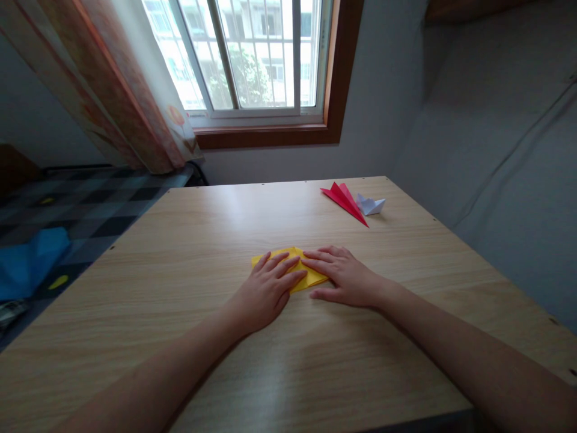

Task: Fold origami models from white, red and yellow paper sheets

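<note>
A piece of folded yellow paper (312,279) lies flat on the wooden table (211,222), partly covered by both hands. My left hand (270,288) rests over its left and middle part, fingers stretched out and pressing down on it. From the right, my right hand (345,276) lays its spread fingers on the paper's right side, while its thumb touches or hovers at the tabletop just in front. Much of the paper's fold pattern is hidden under the fingers.
A red paper plane (345,201) and a white paper boat (371,205) stand near the table's far right corner. Left of the table is a bed with a checked cover (108,207) and a blue item (33,258). A window and curtain are behind.
</note>
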Action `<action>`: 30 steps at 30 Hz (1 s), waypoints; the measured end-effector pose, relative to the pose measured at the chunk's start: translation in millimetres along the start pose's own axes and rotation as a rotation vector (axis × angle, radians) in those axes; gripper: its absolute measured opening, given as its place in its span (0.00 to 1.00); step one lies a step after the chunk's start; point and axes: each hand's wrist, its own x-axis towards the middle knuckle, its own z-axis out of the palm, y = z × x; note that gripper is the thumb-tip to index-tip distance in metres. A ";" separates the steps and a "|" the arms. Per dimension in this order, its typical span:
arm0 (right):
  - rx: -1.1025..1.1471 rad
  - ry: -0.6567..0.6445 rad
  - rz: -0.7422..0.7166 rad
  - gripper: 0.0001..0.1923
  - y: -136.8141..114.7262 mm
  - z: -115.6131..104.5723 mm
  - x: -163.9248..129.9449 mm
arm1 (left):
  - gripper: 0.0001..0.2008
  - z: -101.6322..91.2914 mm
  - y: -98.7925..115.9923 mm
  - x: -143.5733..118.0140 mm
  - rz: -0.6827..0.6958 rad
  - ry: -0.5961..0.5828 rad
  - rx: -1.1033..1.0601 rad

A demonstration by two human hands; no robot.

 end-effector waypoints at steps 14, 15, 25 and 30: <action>0.003 -0.006 0.020 0.33 -1.5 -3.0 0.0 | 0.22 5.3 -6.7 1.0 -0.008 0.028 -0.065; 0.005 -0.002 0.020 0.33 -1.4 -3.2 0.1 | 0.22 5.3 -7.0 0.8 -0.009 0.030 -0.068; 0.042 0.091 0.010 0.20 7.9 6.1 4.0 | 0.21 3.9 -6.2 1.3 0.002 0.036 -0.068; 0.032 0.080 -0.002 0.21 7.4 5.7 3.2 | 0.22 3.9 -6.0 1.5 -0.004 0.031 -0.074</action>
